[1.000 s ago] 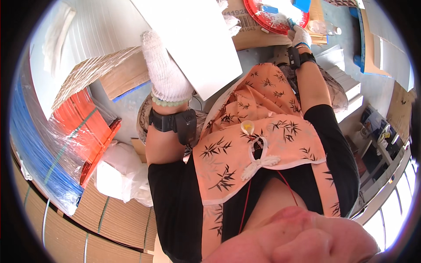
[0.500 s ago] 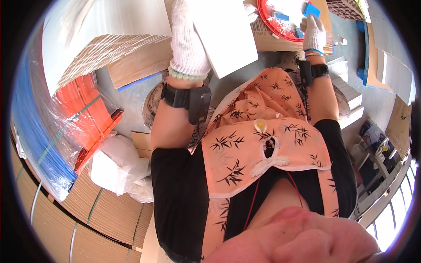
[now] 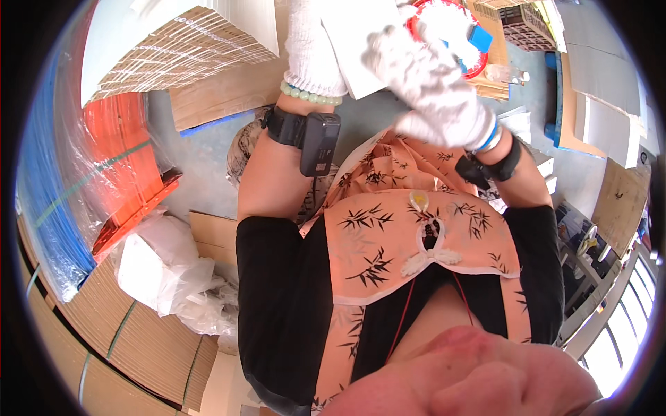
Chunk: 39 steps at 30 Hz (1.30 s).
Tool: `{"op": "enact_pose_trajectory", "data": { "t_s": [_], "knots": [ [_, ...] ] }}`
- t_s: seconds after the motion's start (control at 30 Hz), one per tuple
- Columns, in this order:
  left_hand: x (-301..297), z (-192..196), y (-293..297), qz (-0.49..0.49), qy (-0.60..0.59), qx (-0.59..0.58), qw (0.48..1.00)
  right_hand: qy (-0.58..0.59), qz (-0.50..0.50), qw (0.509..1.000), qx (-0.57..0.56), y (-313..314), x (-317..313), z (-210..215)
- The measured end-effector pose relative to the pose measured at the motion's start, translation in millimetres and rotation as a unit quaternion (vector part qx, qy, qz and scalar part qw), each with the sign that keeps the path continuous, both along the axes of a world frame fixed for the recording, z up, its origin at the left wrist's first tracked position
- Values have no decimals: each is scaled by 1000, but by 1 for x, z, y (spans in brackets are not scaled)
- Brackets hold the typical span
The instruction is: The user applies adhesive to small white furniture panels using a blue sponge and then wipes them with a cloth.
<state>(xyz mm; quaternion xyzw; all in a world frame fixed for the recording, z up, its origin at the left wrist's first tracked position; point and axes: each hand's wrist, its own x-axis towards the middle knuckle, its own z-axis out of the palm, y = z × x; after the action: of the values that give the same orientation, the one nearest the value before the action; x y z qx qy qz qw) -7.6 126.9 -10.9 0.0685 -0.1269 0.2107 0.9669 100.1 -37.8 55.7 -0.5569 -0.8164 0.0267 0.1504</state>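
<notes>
The left hand (image 3: pixel 313 48), its grip cut from view, seemingly steadies the white board (image 3: pixel 354 52), leaving the spread right hand (image 3: pixel 437 90) free at its right edge.

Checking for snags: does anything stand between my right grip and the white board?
Nothing visible does: your right grip overlaps the white board in view. The red round tray lies off to the board's right.

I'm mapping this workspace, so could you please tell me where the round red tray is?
The round red tray is at the head view's top edge, right of centre, beyond the right hand and left of a clear bottle.
</notes>
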Motion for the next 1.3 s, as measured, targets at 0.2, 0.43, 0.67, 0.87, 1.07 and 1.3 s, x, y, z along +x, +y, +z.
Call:
{"op": "enact_pose_trajectory", "data": {
  "t_s": [0.2,0.43,0.67,0.87,1.07,1.3],
  "knots": [
    [0,22,-25,56,64,26,996,-79,-46,993,70,22,50,12],
    [-3,27,-30,-29,-35,-21,999,-211,-90,967,109,33,19,43],
    [-6,5,-44,89,115,98,985,-180,41,980,78,36,15,46],
    [-18,26,-74,-81,99,152,980,-274,-26,952,134,73,71,107],
    [-3,-20,-74,-68,142,199,967,207,-180,960,63,74,77,163],
    [-20,46,-70,-14,147,297,943,461,-144,874,-52,72,72,145]
  ]
}}
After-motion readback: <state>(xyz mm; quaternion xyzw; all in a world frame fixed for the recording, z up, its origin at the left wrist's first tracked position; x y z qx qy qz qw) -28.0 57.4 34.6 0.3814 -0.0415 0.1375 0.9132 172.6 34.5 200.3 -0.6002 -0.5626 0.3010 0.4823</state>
